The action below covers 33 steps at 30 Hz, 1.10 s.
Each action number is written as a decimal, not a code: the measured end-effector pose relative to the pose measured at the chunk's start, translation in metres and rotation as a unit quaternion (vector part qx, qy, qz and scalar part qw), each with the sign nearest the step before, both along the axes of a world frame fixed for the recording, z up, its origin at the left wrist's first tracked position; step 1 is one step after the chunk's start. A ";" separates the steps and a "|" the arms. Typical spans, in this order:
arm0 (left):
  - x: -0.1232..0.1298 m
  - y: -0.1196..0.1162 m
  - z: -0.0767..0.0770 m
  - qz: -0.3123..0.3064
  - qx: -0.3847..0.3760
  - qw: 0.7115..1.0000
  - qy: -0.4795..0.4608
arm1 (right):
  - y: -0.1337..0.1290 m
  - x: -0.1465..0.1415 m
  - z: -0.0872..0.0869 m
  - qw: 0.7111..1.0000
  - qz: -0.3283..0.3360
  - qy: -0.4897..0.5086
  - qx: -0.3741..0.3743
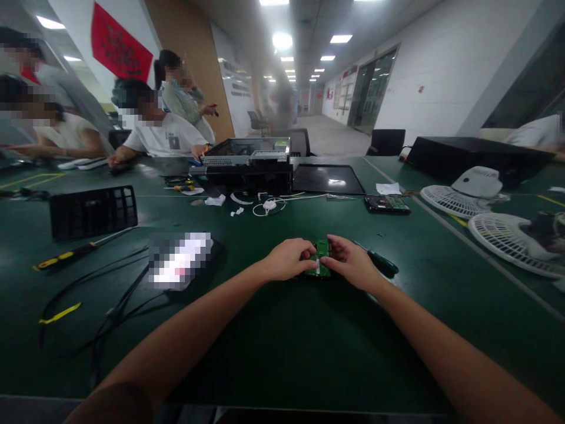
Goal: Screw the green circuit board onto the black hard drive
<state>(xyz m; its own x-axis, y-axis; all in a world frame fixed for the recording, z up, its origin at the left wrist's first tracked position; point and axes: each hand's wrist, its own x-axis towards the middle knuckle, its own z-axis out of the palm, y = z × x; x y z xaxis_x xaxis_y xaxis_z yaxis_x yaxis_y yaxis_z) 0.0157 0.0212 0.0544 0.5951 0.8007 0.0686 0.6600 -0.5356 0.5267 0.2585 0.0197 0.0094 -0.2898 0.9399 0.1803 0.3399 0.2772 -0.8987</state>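
A small green circuit board [323,250] is between my two hands at the middle of the green table [282,347]. Dark edges show around it, but my fingers hide most of what lies underneath. My left hand [289,258] curls its fingers onto the board's left side. From the right, my right hand [351,264] grips it with thumb and fingers. A screwdriver with a dark green handle [383,264] lies just beyond my right hand, its shaft partly behind the fingers. Several tiny dark pieces [381,234] rest farther out on the tabletop.
An opened computer case [247,171] stands at the back beside a flat dark panel [329,178]. A hard drive [387,204] and white fan parts [516,235] lie right. A phone [180,259], cables, a yellow-black screwdriver [66,256] and a black grille [92,212] lie left. People are beyond.
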 end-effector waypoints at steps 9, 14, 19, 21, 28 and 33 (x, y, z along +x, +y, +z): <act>-0.002 -0.008 0.003 -0.024 0.022 0.996 0.080 | 0.001 0.004 0.004 0.989 -0.029 -0.140 0.042; 0.000 -0.015 0.005 0.001 0.075 0.992 0.106 | 0.002 0.003 0.004 0.985 -0.021 -0.168 0.038; 0.000 -0.019 -0.003 -0.039 0.151 0.980 0.124 | 0.000 -0.001 0.009 0.984 -0.016 -0.168 0.058; 0.002 -0.022 -0.007 -0.028 0.156 0.981 0.114 | 0.006 0.010 0.017 0.981 -0.053 -0.160 0.092; 0.015 -0.040 -0.032 0.039 0.178 0.978 0.103 | 0.055 0.143 0.029 0.880 -0.338 -0.333 0.034; 0.018 -0.045 -0.038 0.044 0.211 0.970 0.111 | 0.074 0.176 0.001 0.880 -0.294 -0.373 0.010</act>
